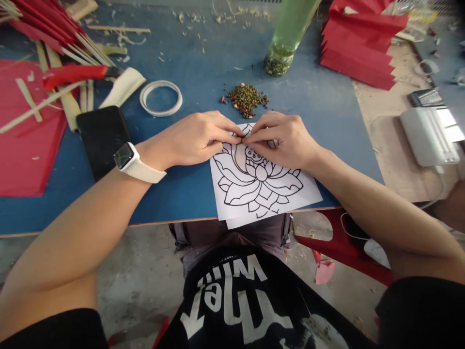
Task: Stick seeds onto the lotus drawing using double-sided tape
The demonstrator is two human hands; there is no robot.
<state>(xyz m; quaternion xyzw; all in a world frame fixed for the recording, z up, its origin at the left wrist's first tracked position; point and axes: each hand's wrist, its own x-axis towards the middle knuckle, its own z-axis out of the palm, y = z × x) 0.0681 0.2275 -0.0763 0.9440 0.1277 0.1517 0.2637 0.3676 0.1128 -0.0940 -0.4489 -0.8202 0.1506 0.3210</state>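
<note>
A white sheet printed with a black lotus outline lies at the table's front edge, with a corner of a second sheet showing beneath it. My left hand and my right hand meet over the drawing's upper part, fingertips pinched and almost touching. A tiny dark speck shows between them, too small to name. Just beyond my fingers is a small heap of green and reddish beans. The hands hide part of the upper petals.
Left of the hands are a tape roll, a black phone, a red-handled knife, bamboo strips and red paper. A bottle of green liquid stands behind the beans. Folded red paper and a white charger lie right.
</note>
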